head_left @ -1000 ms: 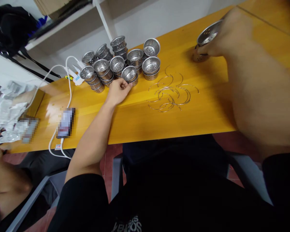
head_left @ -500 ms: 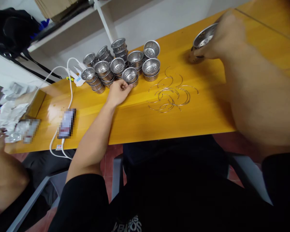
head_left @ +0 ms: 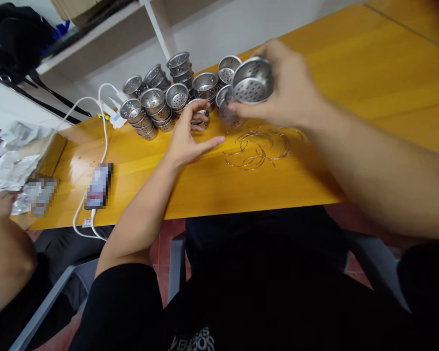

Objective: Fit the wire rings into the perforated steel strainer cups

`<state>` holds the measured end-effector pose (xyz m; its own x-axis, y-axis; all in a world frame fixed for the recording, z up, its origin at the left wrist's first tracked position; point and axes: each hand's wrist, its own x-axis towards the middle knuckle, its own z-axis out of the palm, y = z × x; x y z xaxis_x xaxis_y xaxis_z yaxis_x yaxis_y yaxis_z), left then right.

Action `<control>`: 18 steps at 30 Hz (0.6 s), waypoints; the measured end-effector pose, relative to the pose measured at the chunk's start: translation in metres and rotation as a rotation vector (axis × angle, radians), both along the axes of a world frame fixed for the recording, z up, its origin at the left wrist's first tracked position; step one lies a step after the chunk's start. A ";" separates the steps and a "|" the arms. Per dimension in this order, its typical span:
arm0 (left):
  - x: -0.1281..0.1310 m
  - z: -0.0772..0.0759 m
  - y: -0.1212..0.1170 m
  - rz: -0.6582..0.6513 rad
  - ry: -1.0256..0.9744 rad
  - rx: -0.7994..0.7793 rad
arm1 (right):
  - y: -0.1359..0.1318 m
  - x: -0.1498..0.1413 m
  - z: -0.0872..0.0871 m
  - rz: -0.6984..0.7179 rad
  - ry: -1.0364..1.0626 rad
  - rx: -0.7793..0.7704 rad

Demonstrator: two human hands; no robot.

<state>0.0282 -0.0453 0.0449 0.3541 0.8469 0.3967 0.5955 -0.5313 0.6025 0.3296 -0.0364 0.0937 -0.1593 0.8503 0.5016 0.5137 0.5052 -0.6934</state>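
In my right hand (head_left: 294,85) is a perforated metal cup (head_left: 254,90), raised above the table and tilted so that its holed bottom shows. It partly covers another perforated cup (head_left: 225,109) behind it. My left hand (head_left: 183,139) has its thumb stretched out and its fingers apart, in front of a small perforated cup (head_left: 202,117) that the fingers partly hide. Whether they touch that cup I cannot tell. Stacks of similar cups (head_left: 153,101) stand in rows behind and to the left. Curved thin wires (head_left: 265,157) lie loosely just below my right hand.
On the wooden table (head_left: 205,190), a phone (head_left: 99,186) lies at the left with a white cable (head_left: 106,131) running past it. Crumpled silvery packaging (head_left: 10,173) and another person's arm (head_left: 7,253) are at the far left. A shelf (head_left: 95,36) stands behind the table.
My right hand has brought the cup leftward from the far right to beside the stacks. My left hand has opened, its thumb moving away from the front cup.
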 end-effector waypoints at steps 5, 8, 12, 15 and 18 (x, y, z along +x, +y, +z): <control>0.012 -0.002 -0.007 -0.044 0.041 0.100 | -0.029 -0.023 -0.002 0.113 -0.018 -0.137; 0.016 0.002 -0.012 -0.044 0.045 0.055 | -0.028 -0.020 -0.001 0.166 0.013 -0.182; 0.013 -0.001 -0.011 -0.071 0.049 -0.008 | -0.018 -0.008 0.004 0.283 0.032 -0.089; 0.004 -0.007 -0.003 -0.037 0.048 -0.012 | 0.001 0.008 0.007 0.120 -0.030 0.029; -0.005 -0.009 0.005 0.013 0.043 0.017 | 0.025 0.033 0.006 -0.211 -0.160 0.038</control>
<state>0.0236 -0.0400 0.0364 0.3603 0.8447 0.3959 0.6273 -0.5335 0.5674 0.3631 -0.0115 0.1002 -0.0606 0.8542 0.5164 0.7119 0.3996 -0.5775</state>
